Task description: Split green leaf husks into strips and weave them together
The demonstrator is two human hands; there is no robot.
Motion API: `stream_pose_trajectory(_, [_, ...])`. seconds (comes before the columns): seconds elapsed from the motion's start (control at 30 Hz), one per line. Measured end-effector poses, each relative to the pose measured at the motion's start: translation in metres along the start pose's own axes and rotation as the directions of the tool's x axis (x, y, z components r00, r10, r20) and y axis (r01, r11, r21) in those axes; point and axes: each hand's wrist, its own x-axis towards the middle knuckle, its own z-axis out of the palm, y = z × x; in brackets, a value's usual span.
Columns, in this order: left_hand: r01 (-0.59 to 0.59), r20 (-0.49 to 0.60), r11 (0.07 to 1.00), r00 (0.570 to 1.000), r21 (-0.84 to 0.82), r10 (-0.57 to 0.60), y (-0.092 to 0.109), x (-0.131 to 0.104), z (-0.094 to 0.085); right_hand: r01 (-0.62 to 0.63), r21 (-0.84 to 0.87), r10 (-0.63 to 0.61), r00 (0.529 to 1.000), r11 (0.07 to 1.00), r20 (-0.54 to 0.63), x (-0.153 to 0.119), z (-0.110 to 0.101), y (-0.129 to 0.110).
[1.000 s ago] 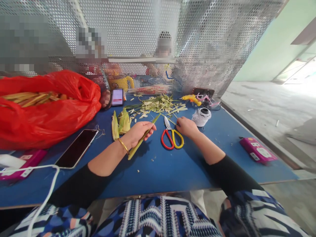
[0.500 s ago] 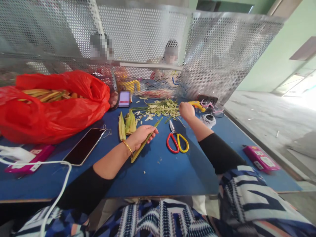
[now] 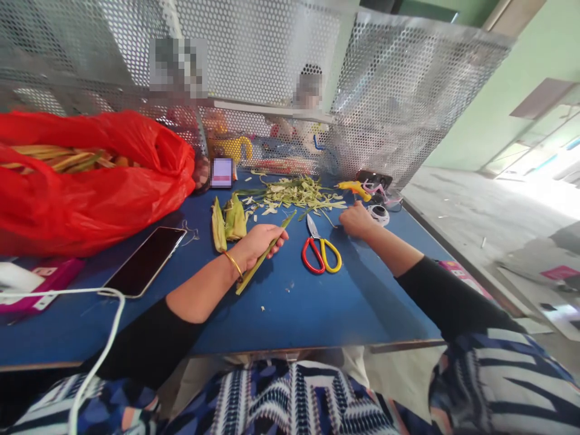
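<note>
My left hand (image 3: 263, 244), above the blue table, is closed around a long narrow green husk strip (image 3: 254, 273), which slants from lower left to upper right. My right hand (image 3: 356, 220) has its fingers curled together close to a white round spool-like object (image 3: 379, 214) with a dark centre; what the fingers pinch, if anything, cannot be made out. Between the hands lie scissors (image 3: 321, 248) with one red and one yellow handle, blades pointing away. Two pieces of yellow-green husk (image 3: 235, 219) rest just beyond my left hand.
Cut green scraps (image 3: 296, 193) are heaped at the back. A red plastic bag (image 3: 149, 199) of dry husks, a dark phone (image 3: 147, 261) and a white cable (image 3: 118, 314) are at left. A yellow curved tool (image 3: 354, 189) lies back right, before a perforated metal screen (image 3: 258, 60).
My right hand has moved from the scrap heap's right edge toward me and slightly right, nearer the white spool-like object. My left hand keeps its hold on the husk strip. The view has shifted slightly.
</note>
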Motion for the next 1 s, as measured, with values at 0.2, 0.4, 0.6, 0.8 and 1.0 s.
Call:
stream_pose_trajectory(0.2, [0.014,0.011,1.0,1.0,0.009,-0.014,-0.001,0.0,0.001,0.004,0.031,-0.001,0.997,0.999,-0.072,-0.01,0.005,-0.004])
stream_pose_trajectory(0.4, [0.051,0.017,0.999,0.999,-0.008,-0.051,0.0,0.0,0.002,-0.178,0.205,0.206,0.971,0.962,-0.123,-0.021,0.015,-0.02])
stream_pose_trajectory(0.6, [0.048,0.032,0.999,0.998,-0.004,-0.048,-0.002,0.001,0.002,-0.235,0.383,0.298,0.948,0.893,-0.112,-0.035,0.017,-0.037])
stream_pose_trajectory(0.8, [0.092,0.066,0.996,0.993,0.022,-0.093,-0.004,0.004,-0.001,-0.007,0.3,0.101,0.95,0.954,-0.297,-0.053,0.008,-0.066])
stream_pose_trajectory(1.0, [0.11,0.073,0.994,0.991,0.009,-0.111,-0.008,0.004,0.001,0.159,0.141,-0.086,0.903,0.977,-0.421,-0.07,0.003,-0.086])
